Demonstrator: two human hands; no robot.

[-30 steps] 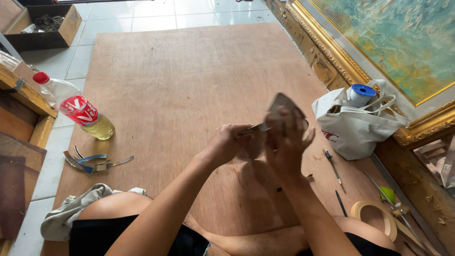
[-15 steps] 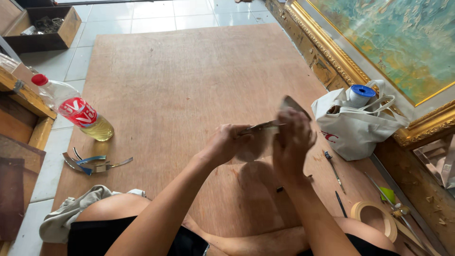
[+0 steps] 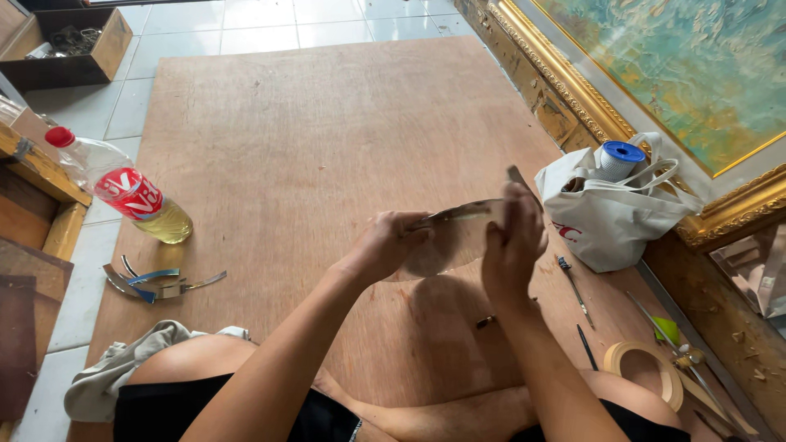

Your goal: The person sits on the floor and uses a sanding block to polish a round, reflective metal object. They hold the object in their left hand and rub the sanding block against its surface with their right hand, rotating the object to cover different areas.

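Grey sheet (image 3: 454, 237) partly hidden behind right hand (image 3: 512, 245).

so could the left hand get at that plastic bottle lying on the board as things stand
Probably not right away: the left hand is gripping the thin sheet piece together with the right hand. The board between it and the plastic bottle is bare, so the way looks free.

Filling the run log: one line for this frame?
left hand: holds thin sheet | right hand: grips sheet's other edge | over plywood board
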